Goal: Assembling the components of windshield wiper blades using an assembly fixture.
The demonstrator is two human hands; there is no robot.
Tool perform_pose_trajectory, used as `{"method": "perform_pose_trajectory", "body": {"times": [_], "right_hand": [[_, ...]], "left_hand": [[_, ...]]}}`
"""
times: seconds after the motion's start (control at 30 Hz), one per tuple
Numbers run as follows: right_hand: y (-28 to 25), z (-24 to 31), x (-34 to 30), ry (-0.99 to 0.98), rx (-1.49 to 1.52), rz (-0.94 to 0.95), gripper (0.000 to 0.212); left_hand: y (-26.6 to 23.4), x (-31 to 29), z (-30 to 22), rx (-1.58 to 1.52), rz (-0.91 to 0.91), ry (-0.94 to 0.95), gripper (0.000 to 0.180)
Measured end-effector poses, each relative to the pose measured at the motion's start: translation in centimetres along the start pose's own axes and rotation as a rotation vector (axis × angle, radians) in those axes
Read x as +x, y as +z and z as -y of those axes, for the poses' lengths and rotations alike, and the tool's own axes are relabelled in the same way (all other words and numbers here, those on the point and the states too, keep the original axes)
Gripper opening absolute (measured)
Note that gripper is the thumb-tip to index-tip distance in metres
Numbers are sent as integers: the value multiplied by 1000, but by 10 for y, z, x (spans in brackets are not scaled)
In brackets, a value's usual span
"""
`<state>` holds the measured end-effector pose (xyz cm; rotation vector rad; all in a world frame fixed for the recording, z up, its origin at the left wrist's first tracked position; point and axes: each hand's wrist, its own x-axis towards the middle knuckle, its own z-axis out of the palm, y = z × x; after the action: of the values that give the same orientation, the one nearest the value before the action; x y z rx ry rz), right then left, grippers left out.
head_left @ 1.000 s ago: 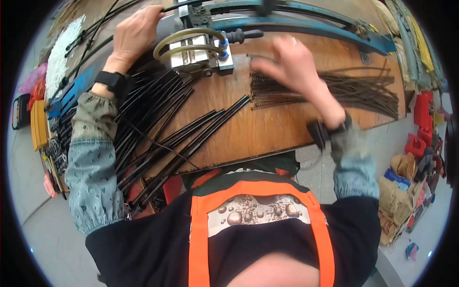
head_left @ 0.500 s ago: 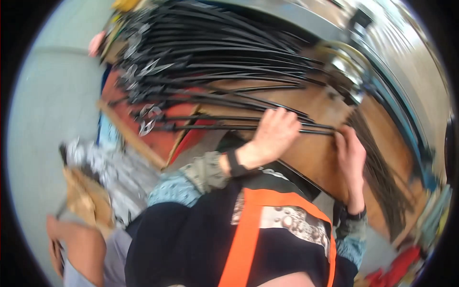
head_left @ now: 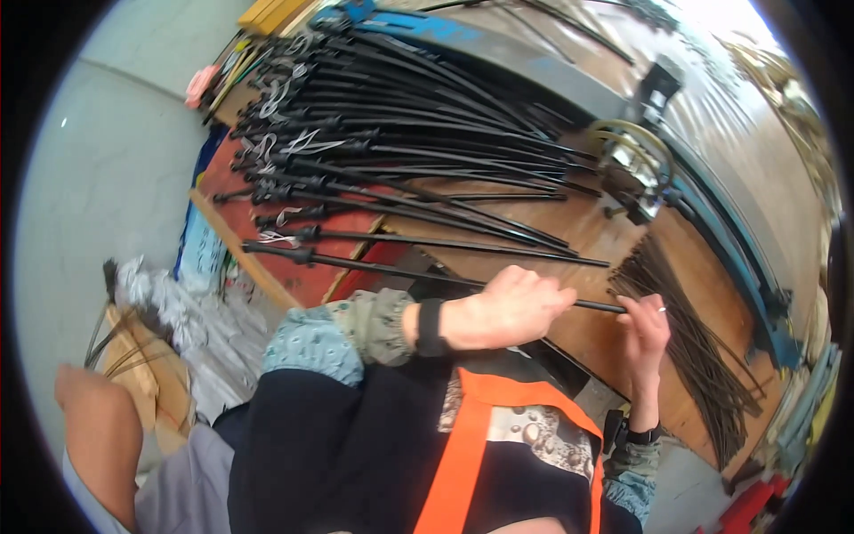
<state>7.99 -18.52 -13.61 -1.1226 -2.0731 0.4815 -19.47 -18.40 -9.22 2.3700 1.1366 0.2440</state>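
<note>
A long black rod (head_left: 382, 267) with a thick knobbed end at the left runs across in front of me, nearest of the rods. My left hand (head_left: 511, 307) is wrapped round it from above, toward its right part. My right hand (head_left: 645, 331) pinches the tip of the same rod at its right end, fingers curled. Beyond my hands lies a pile of similar black rods (head_left: 427, 116), side by side, several with white cord loops (head_left: 285, 236) at their knobbed left ends. Just right of my right hand rests a heap of thin dark rods (head_left: 689, 351).
A metal clamp-like device (head_left: 636, 178) with a hose stands on the brown work table (head_left: 578, 343), beside a blue-grey rail (head_left: 729, 249). A red board (head_left: 307, 276) with a wooden edge supports the rods' left ends. Another person's arm (head_left: 98, 418) shows at lower left, near silvery plastic wrapping (head_left: 178, 311).
Both hands have come nearer to my body with the rod. It now lies apart from the neighbouring rod, which my left hand has uncovered. The view has also shifted.
</note>
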Motion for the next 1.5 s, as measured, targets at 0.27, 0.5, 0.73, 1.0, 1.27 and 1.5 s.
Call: {"method": "perform_pose_trajectory", "body": {"times": [0.27, 0.5, 0.73, 1.0, 1.27, 1.5], "right_hand": [[-10, -4, -33, -335, -281, 34, 37], [-21, 7, -17, -112, -285, -249, 65], [-108, -58, -70, 627, -329, -655, 69], [-155, -87, -71, 519, -545, -578, 59], [-189, -123, -99, 636, -514, -636, 34], [-202, -98, -93, 378, -607, -617, 16]], "left_hand": [[-80, 66, -13, -66, 526, 173, 17], [-60, 104, -58, 131, 326, 425, 7], [-94, 175, -88, 376, -68, 670, 21], [-61, 231, -102, 494, -88, 896, 29], [-55, 251, -114, 448, 23, 805, 30], [-40, 262, -109, 392, -1, 878, 31]]}}
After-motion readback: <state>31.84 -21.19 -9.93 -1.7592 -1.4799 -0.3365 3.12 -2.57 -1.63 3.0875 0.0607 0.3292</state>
